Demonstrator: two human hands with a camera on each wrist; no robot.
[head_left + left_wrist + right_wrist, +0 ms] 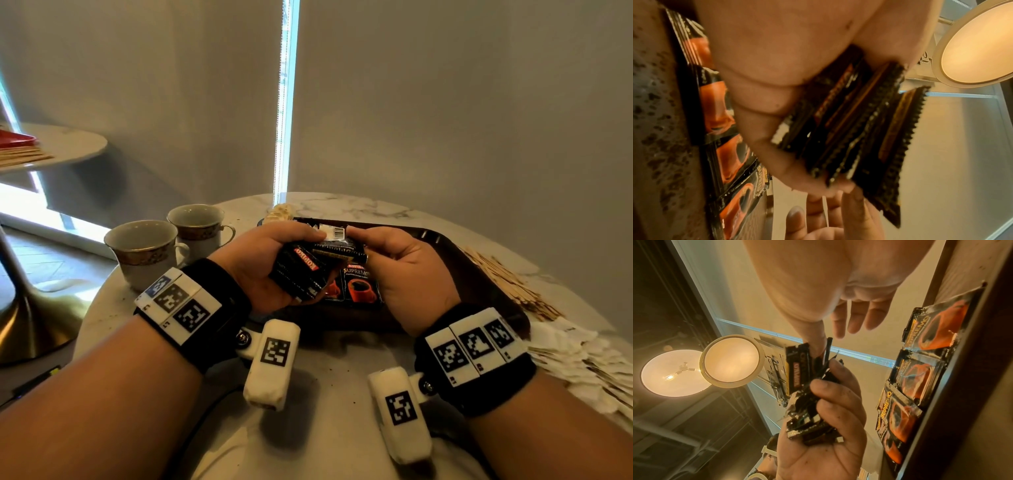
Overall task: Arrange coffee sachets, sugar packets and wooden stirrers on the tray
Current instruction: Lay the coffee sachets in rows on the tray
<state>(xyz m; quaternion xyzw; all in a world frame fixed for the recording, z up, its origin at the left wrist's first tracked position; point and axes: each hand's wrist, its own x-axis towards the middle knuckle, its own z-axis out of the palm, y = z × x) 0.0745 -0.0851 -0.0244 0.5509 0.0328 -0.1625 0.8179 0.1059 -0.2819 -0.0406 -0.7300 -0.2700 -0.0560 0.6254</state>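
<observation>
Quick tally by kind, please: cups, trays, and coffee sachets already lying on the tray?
Teacups: 2
Tray: 1
Coffee sachets lying on the tray: 4 showing in the wrist views
Total: 7
Not counted: the bundle of sachets gripped by the left hand and pinched by the right hand, which is too overlapped to count.

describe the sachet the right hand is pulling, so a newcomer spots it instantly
On the marble table, above the dark tray, the left hand grips a black sachet stack. The sachet pinched by the right hand tops it, showing a white barcode.
</observation>
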